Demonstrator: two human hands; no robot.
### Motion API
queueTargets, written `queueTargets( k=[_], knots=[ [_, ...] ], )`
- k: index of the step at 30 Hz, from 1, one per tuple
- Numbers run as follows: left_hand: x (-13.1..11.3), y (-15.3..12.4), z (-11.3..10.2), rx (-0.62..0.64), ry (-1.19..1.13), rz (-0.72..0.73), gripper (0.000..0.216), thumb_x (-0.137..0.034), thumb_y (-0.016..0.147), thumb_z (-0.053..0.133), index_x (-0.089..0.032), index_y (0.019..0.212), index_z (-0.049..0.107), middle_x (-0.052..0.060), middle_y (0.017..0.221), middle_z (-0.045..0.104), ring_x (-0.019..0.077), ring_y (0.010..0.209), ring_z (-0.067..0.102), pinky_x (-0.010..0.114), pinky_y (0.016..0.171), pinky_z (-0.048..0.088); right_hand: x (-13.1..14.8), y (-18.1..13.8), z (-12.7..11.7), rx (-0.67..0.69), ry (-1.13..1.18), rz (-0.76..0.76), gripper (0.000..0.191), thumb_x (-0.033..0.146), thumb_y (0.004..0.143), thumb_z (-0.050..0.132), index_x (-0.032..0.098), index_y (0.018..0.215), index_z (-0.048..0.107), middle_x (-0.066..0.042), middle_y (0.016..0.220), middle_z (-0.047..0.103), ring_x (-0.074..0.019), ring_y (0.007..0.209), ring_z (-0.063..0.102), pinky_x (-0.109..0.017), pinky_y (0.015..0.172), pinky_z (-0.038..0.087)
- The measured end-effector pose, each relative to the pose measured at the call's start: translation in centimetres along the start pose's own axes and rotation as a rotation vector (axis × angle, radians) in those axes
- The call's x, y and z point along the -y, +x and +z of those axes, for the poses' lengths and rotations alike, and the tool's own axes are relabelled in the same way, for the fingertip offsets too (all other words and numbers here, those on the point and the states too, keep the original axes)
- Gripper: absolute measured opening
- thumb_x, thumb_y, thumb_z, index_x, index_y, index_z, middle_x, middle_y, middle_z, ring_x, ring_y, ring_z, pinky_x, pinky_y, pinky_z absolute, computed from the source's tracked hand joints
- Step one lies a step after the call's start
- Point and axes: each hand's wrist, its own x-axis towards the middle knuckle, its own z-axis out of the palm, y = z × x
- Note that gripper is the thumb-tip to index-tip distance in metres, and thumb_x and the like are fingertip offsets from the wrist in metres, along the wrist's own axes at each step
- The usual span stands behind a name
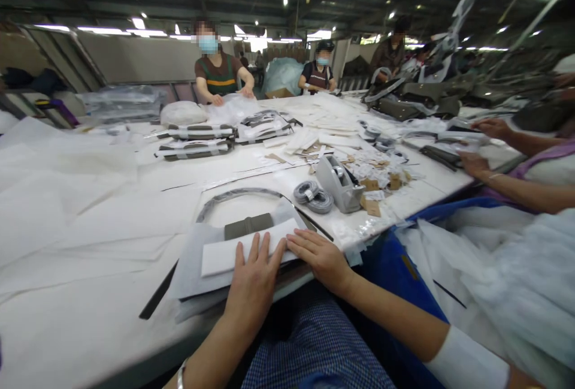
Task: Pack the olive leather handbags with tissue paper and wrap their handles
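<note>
Before me on the table lies an olive-brown bag [248,226], seen only in part, with pale tissue paper [191,269] around it. A white foam strip [220,259] lies across its front. My left hand [256,278] rests flat on this strip, fingers slightly spread. At the strip's right end, my right hand [321,257] presses with its fingers stretched out. Neither hand grips anything. Behind the bag arches a handle [240,192] wrapped in grey film. A dark strap end [158,293] sticks out at the left. The bag's underside is hidden.
A grey tape dispenser [340,188] and coiled wrapped straps [313,196] stand beyond my right hand. White sheets [67,197] cover the left side. Wrapped bags [196,140] lie farther back. At the right are a blue bin [381,275] and a co-worker's hands [476,164].
</note>
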Motion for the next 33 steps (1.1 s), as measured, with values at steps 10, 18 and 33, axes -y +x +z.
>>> queueTargets(
  k=[10, 18, 33],
  knots=[
    [0.4, -1.0, 2.8, -0.163, 0.024, 0.055, 0.062, -0.010, 0.093, 0.043, -0.024, 0.152, 0.029, 0.015, 0.153, 0.040, 0.0343, 0.140, 0.039, 0.057, 0.109, 0.037, 3.4, -4.1, -2.0, -0.318, 0.440, 0.736, 0.045, 0.023, 0.095, 0.053, 0.028, 0.140, 0.050, -0.008, 0.144, 0.053, -0.0242, 0.131, 0.052, -0.047, 0.110, 0.045],
    [0.4, -1.2, 2.8, -0.188, 0.022, 0.059, 0.060, -0.013, 0.095, 0.045, -0.025, 0.152, 0.029, 0.014, 0.152, 0.041, 0.0340, 0.139, 0.040, 0.055, 0.110, 0.038, 1.6, -1.3, -2.4, 0.028, 0.788, 0.983, 0.048, 0.043, 0.083, 0.067, 0.019, 0.125, 0.062, -0.008, 0.113, 0.073, -0.0269, 0.105, 0.067, -0.046, 0.099, 0.050],
    [1.1, -2.1, 2.2, -0.256, -0.018, 0.035, 0.068, -0.029, 0.096, 0.053, -0.016, 0.154, 0.021, 0.016, 0.159, 0.026, 0.0325, 0.146, 0.026, 0.053, 0.117, 0.028, 5.0, 3.5, -2.3, -0.409, 1.550, 1.195, 0.059, 0.030, 0.057, 0.090, 0.019, 0.105, 0.058, -0.006, 0.101, 0.072, -0.0240, 0.102, 0.069, -0.042, 0.094, 0.056]
  ],
)
